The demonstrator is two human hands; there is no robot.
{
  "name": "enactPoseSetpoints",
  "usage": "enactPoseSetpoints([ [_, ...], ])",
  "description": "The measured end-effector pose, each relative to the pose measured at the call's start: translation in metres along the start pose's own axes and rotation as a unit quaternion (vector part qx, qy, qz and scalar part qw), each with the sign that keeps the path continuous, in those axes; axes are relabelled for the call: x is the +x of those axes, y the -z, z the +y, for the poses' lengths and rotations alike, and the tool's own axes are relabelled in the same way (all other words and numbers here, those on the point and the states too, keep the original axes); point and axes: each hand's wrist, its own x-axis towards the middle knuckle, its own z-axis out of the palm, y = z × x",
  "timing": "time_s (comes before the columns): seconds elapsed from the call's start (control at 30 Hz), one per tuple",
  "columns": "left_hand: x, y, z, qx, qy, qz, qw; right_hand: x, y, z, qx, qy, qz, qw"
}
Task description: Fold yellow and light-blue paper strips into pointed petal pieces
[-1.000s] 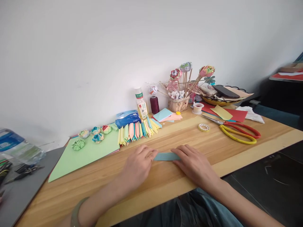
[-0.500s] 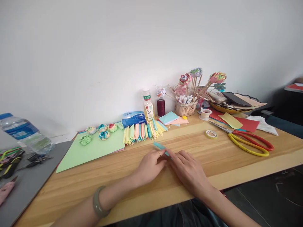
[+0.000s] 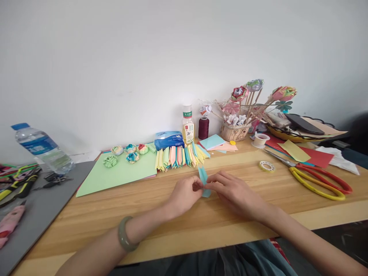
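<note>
A small folded strip of light blue paper (image 3: 202,176) stands upright between my hands over the wooden table. My left hand (image 3: 185,195) pinches its left edge with thumb and forefinger. From the right, the fingertips of my right hand (image 3: 234,191) close on the same strip. Behind them lies a row of folded paper pieces (image 3: 174,157) in yellow, pink, green and blue. Several folded paper flowers (image 3: 110,161) rest on a green sheet (image 3: 120,172) to the left.
Scissors (image 3: 319,176), a tape roll (image 3: 266,166) and a red sheet (image 3: 319,155) lie at the right. Along the wall stand a bottle (image 3: 188,124), a thread spool (image 3: 203,128) and a flower basket (image 3: 235,132). Pliers and a water bottle (image 3: 43,147) are at the left.
The blue strip has turned from slanting to nearly upright, and more of it shows. My right hand has shifted right and its fingers are more bent. The camera view has moved slightly left.
</note>
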Motion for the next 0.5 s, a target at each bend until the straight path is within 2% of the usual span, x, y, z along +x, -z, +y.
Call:
enactPoseSetpoints([
  [0.17,0.000,0.002,0.002,0.025,-0.007,0.003,1.000,0.001,-0.010,0.006,-0.058,0.036,-0.004,0.998],
  [0.33,-0.001,0.003,0.002,0.072,-0.008,0.010,0.997,-0.006,-0.016,0.001,0.027,-0.028,-0.007,0.999],
  [0.5,-0.007,0.005,0.003,0.115,0.003,0.010,0.993,-0.010,-0.017,-0.007,0.066,-0.080,-0.006,0.995],
])
